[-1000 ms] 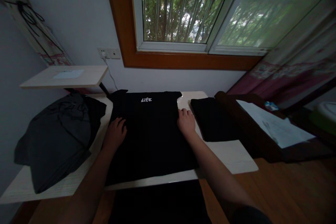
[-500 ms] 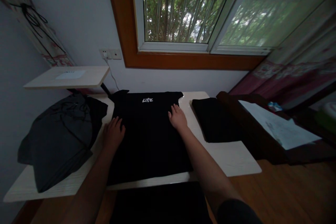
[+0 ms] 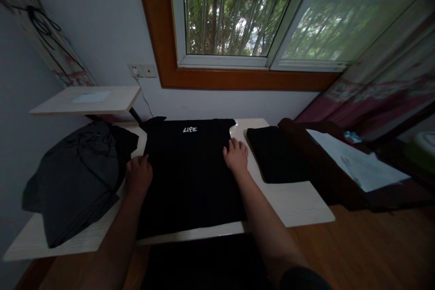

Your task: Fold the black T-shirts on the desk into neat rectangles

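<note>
A black T-shirt [image 3: 190, 181] lies spread on the pale table, with small white lettering near its far edge. At the shirt's left edge rests my left hand [image 3: 139, 174], fingers bent a little and apart, its thumb side on the cloth. My right hand [image 3: 236, 156] lies on the opposite edge with its fingers spread, partly over the bare tabletop. Neither hand grips the fabric. A dark grey garment with a drawstring [image 3: 76, 176] is heaped to the left of my left hand. Right of my right hand sits a folded black cloth [image 3: 277, 156].
The pale wooden table [image 3: 299, 206] stands against the wall below a window. A small raised shelf [image 3: 84, 99] with a paper label is at the back left. On the right, dark brown furniture [image 3: 326, 176] carries a white sheet [image 3: 356, 161].
Both hands have slid outward across the T-shirt to its side edges, the left hand leftward and the right hand rightward. The shirt lies about as before.
</note>
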`<state>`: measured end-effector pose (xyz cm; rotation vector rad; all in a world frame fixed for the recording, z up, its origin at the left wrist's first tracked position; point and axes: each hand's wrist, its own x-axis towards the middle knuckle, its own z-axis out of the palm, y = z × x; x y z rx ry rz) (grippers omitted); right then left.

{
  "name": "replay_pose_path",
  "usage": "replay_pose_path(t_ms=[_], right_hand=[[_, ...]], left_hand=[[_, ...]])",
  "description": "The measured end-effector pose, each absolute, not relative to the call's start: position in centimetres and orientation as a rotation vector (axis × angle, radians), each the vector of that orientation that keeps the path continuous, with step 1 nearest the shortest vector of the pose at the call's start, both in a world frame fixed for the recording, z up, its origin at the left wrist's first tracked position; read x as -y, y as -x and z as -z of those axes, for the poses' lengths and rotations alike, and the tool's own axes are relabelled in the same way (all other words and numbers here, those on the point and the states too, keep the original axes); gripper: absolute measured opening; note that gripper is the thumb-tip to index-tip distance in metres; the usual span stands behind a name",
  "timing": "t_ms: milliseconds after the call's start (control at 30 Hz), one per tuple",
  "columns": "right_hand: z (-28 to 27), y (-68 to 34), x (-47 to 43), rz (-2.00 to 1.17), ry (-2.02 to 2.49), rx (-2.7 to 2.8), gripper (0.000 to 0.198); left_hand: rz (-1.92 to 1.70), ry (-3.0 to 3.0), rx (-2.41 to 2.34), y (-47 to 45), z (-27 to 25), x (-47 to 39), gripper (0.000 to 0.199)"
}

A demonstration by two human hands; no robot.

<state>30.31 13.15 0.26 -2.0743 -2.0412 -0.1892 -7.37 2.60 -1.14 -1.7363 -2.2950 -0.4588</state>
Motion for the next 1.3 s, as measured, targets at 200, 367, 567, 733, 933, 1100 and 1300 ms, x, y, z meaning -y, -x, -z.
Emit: replay_pose_path(t_ms=[200, 367, 567, 733, 933, 1100, 1300], right_hand=[[-1.7, -30.7, -11.9, 0.251, 2.134, 2.006, 0.036], [-1.9, -31.1, -11.6, 0.249, 2.174, 2.066, 0.037], [-2.0, -31.4, -11.2, 0.246, 2.212, 2.121, 0.042], [-2.0, -31.6, -10.8, 0.253, 2.164, 2.199, 0.042], [-2.0, -31.9, -9.9, 0.263, 2.127, 2.268, 0.038], [-2.0, -32.4, -8.2, 0.272, 2.123, 2.28, 0.035], [-2.0, -33.1, -6.2, 0.249, 2.157, 2.312, 0.033]], left_hand=[[0.349, 1.571, 2.383, 6.4, -0.4, -1.8, 0.046], [0.294, 1.569, 2.424, 6.5, -1.0, -1.6, 0.044], [0.217, 1.584, 2.485, 6.9, -1.1, -1.7, 0.037], [0.144, 1.611, 2.47, 6.9, -1.3, -1.4, 0.038], [0.135, 1.648, 2.406, 6.6, -1.6, 0.0, 0.038], [0.168, 1.651, 2.403, 6.5, -1.2, 1.8, 0.038], [0.15, 1.695, 2.362, 6.3, -0.9, 4.2, 0.041]])
